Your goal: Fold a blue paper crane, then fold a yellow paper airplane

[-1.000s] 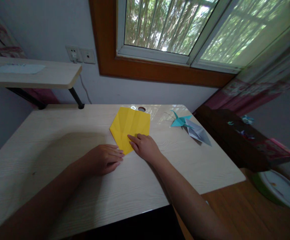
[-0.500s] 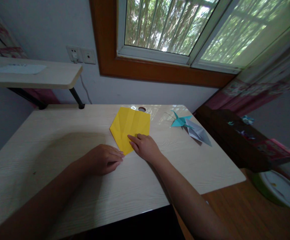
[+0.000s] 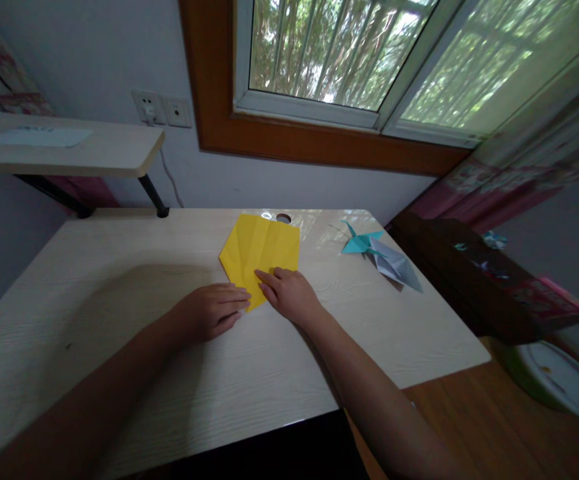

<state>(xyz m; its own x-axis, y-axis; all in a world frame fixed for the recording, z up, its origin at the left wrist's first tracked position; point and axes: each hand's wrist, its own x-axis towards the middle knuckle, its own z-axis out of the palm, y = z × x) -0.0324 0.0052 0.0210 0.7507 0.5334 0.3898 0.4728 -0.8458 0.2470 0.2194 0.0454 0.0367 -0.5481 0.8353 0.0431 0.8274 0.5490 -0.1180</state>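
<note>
A yellow sheet of origami paper (image 3: 262, 247), creased and with folded edges, lies flat on the pale wooden desk (image 3: 159, 373). My left hand (image 3: 216, 310) rests along its lower left edge, fingers stretched out over the paper near the bottom corner. On the lower right part of the sheet lies my right hand (image 3: 289, 293), its index finger extended and pressing down on the surface. The other right fingers are partly curled. Both palms face down, and neither hand is wrapped round anything.
A teal folded paper crane (image 3: 362, 243) and a grey-white folded paper piece (image 3: 396, 263) lie at the desk's right. A raised shelf (image 3: 114, 147) with a paper sheet stands back left. A black object (image 3: 269, 453) is at the near edge. Right of the desk is a round white-topped container (image 3: 564, 377).
My left hand has moved slightly up, its fingers now lying further over the paper's lower left edge. The right hand and the paper stay where they were.
</note>
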